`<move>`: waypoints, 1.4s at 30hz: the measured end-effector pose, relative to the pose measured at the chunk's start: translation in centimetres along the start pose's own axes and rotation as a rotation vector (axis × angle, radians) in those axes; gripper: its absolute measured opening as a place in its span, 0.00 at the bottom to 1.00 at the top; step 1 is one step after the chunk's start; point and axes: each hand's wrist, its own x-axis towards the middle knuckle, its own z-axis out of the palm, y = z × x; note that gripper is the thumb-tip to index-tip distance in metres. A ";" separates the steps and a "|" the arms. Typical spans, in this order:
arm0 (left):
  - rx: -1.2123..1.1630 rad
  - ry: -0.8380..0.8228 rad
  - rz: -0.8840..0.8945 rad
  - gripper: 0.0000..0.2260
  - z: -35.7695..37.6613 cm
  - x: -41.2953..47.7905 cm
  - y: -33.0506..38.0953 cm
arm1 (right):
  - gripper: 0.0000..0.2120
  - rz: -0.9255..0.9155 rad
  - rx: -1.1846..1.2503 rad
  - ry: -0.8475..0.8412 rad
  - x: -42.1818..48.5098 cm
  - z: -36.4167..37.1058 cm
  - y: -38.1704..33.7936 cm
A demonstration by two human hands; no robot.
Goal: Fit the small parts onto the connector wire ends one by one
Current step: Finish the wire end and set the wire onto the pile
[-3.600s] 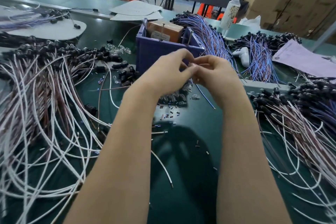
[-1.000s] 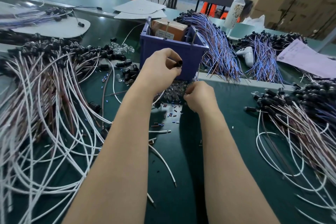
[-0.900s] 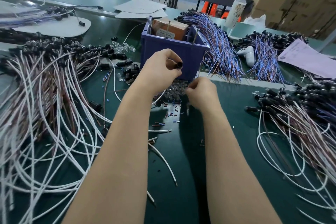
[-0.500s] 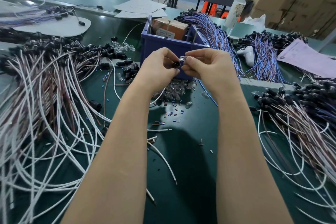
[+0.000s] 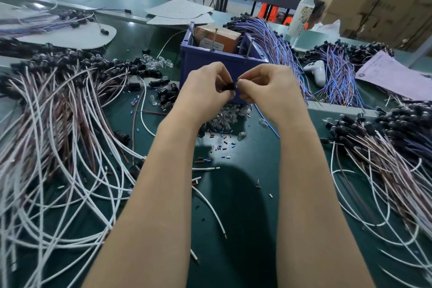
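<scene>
My left hand pinches a black connector in front of the blue bin. My right hand pinches a small part at the connector's end, its details too tiny to make out. A heap of clear parts lies on the green table just below my hands.

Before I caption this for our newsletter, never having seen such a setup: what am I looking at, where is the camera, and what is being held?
No machine here: a person works with bare hands, filmed by one head-worn camera looking down. The left hand pinches a black connector. The right hand pinches a small part against it, mostly hidden by fingertips. On the green table lie white wires at the left, more wires at the right, a pile of clear parts below the hands and a blue bin behind them.
</scene>
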 end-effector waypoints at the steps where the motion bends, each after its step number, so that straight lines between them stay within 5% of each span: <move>1: 0.014 -0.002 0.014 0.04 0.0 0.0 0.0 | 0.06 -0.003 -0.023 0.002 0.0 0.1 0.0; 7: 0.039 -0.001 0.069 0.05 0.2 -0.1 0.2 | 0.04 -0.016 -0.041 0.024 0.1 0.0 0.3; 19: 0.080 0.022 0.118 0.06 0.3 -0.1 0.2 | 0.06 0.228 0.546 -0.044 0.4 0.8 1.7; 28: 0.125 0.067 0.050 0.03 0.2 -0.2 1.1 | 0.03 0.218 0.622 -0.075 0.1 1.7 1.5; 34: 0.236 0.067 -0.044 0.16 -0.1 0.2 3.4 | 0.04 0.222 0.676 0.177 0.5 1.3 1.2; 37: 0.004 -0.177 -0.209 0.27 0.4 0.0 4.6 | 0.04 0.309 0.957 0.286 0.8 0.7 1.5; 39: -0.311 -0.296 -0.403 0.28 1.4 -0.2 4.6 | 0.06 0.327 0.939 0.295 0.9 0.6 1.8; 42: -0.977 -0.080 -0.500 0.18 1.5 0.0 3.3 | 0.12 0.318 0.541 0.220 0.8 0.5 2.9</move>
